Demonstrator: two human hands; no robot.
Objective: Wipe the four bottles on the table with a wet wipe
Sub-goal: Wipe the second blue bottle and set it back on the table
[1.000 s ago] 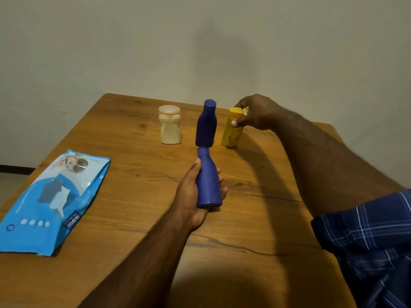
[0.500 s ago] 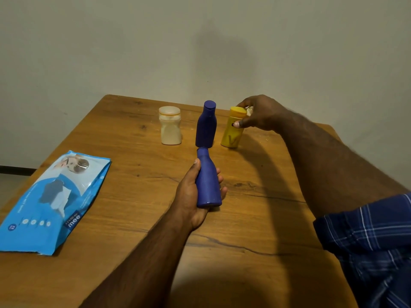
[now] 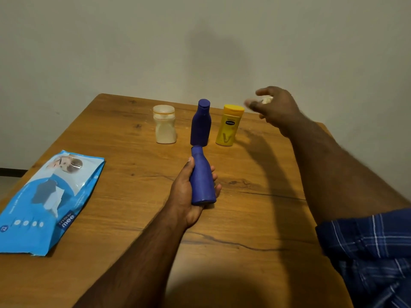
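Right hand (image 3: 274, 107) lifted off yellow bottle (image 3: 229, 125), wipe (image 3: 266, 100) bunched inside

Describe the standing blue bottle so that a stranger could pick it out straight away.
On the wooden table, three bottles stand in a row near the far edge. The standing blue bottle is the middle one, between the cream bottle and the yellow bottle. It alone is dark blue and upright.
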